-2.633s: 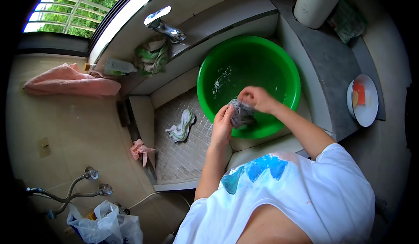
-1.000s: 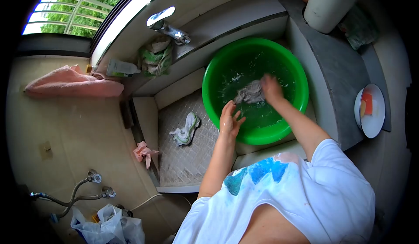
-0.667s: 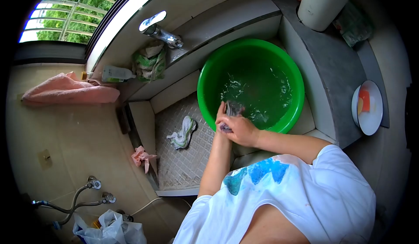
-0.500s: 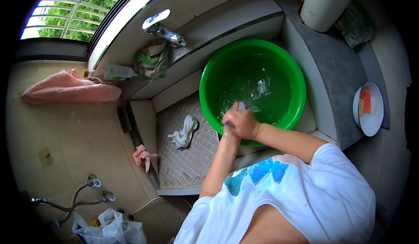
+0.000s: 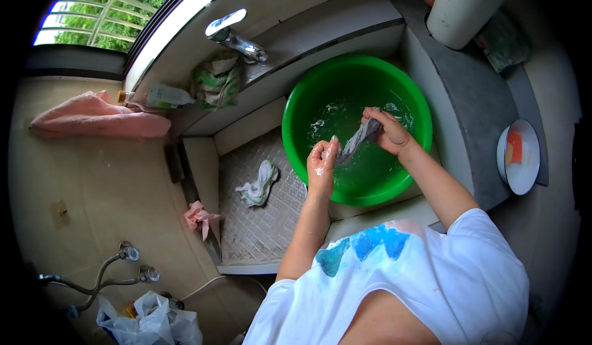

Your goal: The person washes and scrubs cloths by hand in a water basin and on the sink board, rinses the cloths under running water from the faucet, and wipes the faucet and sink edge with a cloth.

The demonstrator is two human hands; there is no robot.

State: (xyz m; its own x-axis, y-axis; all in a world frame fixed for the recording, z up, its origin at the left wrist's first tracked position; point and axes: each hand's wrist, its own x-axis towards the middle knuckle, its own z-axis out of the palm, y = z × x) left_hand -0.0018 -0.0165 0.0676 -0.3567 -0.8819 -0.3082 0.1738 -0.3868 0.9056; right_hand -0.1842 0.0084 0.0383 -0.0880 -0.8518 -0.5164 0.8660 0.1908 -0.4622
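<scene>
A wet grey sock (image 5: 361, 140) is stretched at a slant over the water in the green basin (image 5: 294, 154). My left hand (image 5: 322, 160) grips its lower end, with a little white suds on the fingers. The upper end is bunched in my right hand (image 5: 388, 129), fingers wrapped round it. Both hands are above the water, inside the basin's rim. To the left of the basin, a white sock with green trim (image 5: 259, 184) lies crumpled on the ridged sink floor (image 5: 246, 240).
A tap (image 5: 240, 43) stands on the back ledge beside a green and white rag (image 5: 216, 83). Left of them are a bottle (image 5: 168, 96) and a pink towel (image 5: 98, 117). A white bowl (image 5: 524, 169) holding an orange-red piece sits on the right counter.
My hands were pressed together near the basin's front rim. Now they are apart, the right one farther up and right, with the grey sock drawn out between them.
</scene>
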